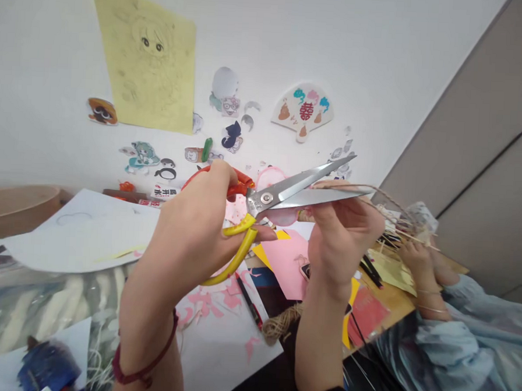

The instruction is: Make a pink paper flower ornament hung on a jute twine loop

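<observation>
Left hand [194, 215]: fingers curled through red and yellow handles of scissors [266, 198], blades parted, tips rightward. Below scissors: pink scraps [212, 301] on white sheet [224, 346]; twine bundle [281, 325]. Right hand [346, 226]: thumb and fingers pinching cord [390, 198] beside blades. Far right: another person's hands [417, 259] over tabletop [399, 303].

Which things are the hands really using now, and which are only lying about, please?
In use:
- scissors, in the left hand
- twine strand, at the right hand
- twine ball, perhaps

Lying about:
- pen
- pink scraps
- wooden bowl
</observation>
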`<state>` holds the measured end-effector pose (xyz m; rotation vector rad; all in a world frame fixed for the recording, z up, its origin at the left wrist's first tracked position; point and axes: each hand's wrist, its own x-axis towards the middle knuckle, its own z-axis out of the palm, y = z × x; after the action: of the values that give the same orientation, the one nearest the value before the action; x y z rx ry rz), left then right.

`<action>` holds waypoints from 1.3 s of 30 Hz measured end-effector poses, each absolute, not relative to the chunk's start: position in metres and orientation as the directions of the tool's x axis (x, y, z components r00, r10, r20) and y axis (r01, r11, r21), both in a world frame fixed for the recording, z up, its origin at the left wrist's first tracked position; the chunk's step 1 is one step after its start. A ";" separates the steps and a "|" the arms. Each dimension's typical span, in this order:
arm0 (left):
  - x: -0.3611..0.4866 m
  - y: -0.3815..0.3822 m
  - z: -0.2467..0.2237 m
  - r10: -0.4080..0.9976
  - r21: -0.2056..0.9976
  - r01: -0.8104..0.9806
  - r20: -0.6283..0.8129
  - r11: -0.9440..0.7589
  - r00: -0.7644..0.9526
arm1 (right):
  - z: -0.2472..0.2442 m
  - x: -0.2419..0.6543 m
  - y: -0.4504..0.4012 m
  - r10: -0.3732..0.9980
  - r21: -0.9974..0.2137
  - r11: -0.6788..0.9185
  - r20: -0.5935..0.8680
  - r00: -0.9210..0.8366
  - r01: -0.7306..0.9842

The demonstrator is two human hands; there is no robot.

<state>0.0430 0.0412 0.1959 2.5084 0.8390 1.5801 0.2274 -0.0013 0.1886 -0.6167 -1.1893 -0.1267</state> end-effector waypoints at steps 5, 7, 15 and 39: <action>0.043 0.043 0.196 0.480 0.347 0.385 0.812 -0.855 0.332 | 0.187 0.228 -0.003 0.246 -0.430 0.791 0.875 0.417 0.435; 0.043 0.044 0.195 0.476 0.352 0.365 0.810 -0.862 0.342 | 0.186 0.229 -0.003 0.241 -0.429 0.781 0.877 0.415 0.454; 0.042 0.045 0.194 0.524 0.413 0.337 0.761 -0.846 0.383 | 0.185 0.231 0.000 0.214 -0.385 0.802 0.899 0.382 0.456; 0.039 0.036 0.202 0.607 0.417 0.453 0.649 -0.788 0.459 | 0.186 0.234 0.007 0.191 -0.275 0.933 0.925 0.328 0.232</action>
<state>0.0394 0.0356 0.2019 2.5207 0.9274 1.2356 0.2342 0.0073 0.1859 -0.3922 -1.2460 -0.0273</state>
